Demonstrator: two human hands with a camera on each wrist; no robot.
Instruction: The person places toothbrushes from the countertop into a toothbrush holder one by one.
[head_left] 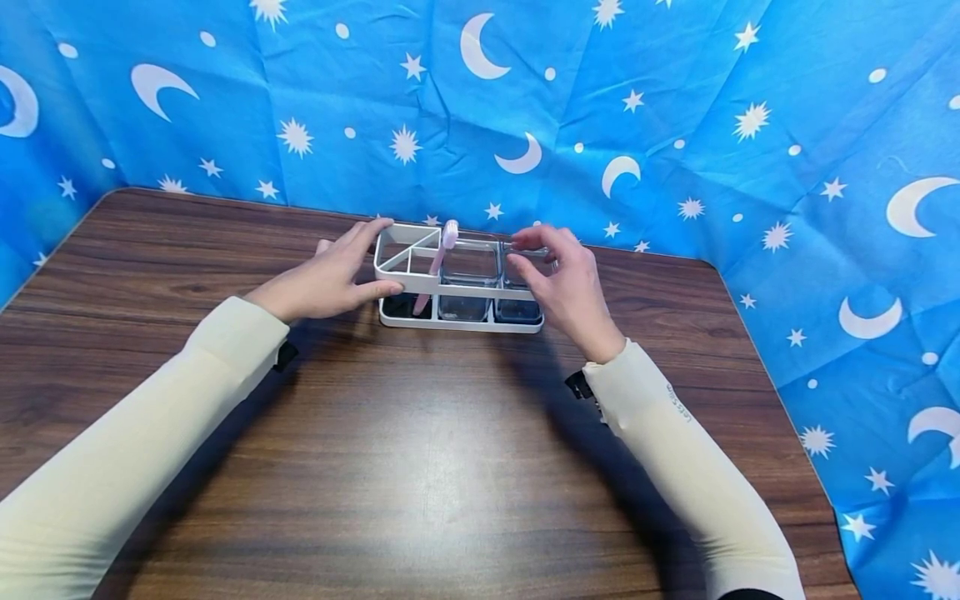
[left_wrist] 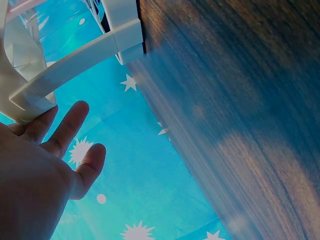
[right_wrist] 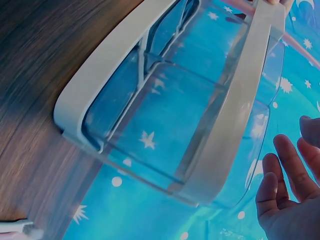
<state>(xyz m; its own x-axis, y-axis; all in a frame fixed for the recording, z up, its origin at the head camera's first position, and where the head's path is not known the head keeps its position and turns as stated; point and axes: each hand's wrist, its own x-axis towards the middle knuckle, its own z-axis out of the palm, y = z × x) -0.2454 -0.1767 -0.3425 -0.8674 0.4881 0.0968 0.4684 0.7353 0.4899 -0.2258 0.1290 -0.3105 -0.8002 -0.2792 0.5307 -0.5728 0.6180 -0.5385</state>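
Near the frame's middle, the left hand (head_left: 327, 273) gripped the rack (head_left: 472, 291) in its fingers, maybe to keep it still, while the right hand (head_left: 573, 282), fingers loosely bent and parted, held nothing by a cup (head_left: 518, 310).

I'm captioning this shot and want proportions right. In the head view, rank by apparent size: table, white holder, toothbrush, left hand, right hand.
Largest to smallest:
1. Table
2. White holder
3. Left hand and right hand: too alike to rank
4. Toothbrush
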